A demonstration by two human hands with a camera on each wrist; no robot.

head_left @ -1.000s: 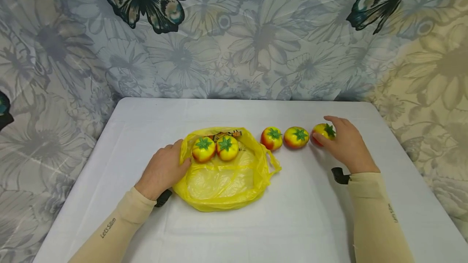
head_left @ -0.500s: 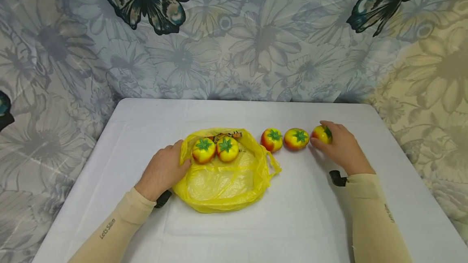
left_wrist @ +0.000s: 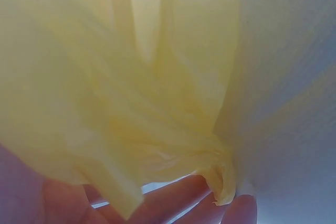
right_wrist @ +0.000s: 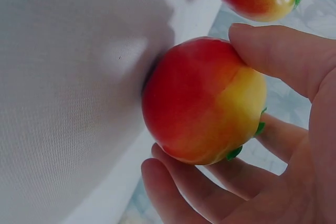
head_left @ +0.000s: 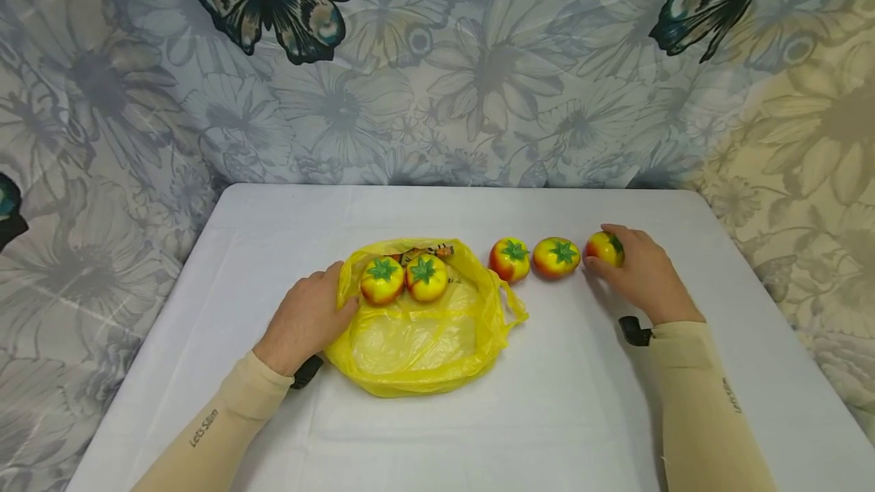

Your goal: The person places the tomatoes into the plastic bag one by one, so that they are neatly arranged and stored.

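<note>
A yellow plastic bag [head_left: 413, 348] lies open on the white table, with two red-and-yellow toy tomatoes [head_left: 382, 280] with green leaf tops inside at the back. My left hand [head_left: 305, 317] holds the bag's left rim; in the left wrist view its fingers [left_wrist: 176, 198] show below the crumpled yellow plastic [left_wrist: 131, 103]. To the right, my right hand [head_left: 645, 272] grips a third toy tomato [head_left: 604, 247] between thumb and fingers. The right wrist view shows this toy tomato [right_wrist: 202, 100] against the white cloth, thumb on one side and fingers on the other.
Two more toy tomatoes, a near one [head_left: 509, 260] and a wider one [head_left: 556, 258], sit in a row between the bag and my right hand. The bag's handle loop [head_left: 514, 306] sticks out to the right. A patterned fabric backdrop [head_left: 437, 97] stands behind the table.
My right hand has closed in around the rightmost toy tomato, its fingers nearer together than a second ago. The left hand and the bag have stayed in place.
</note>
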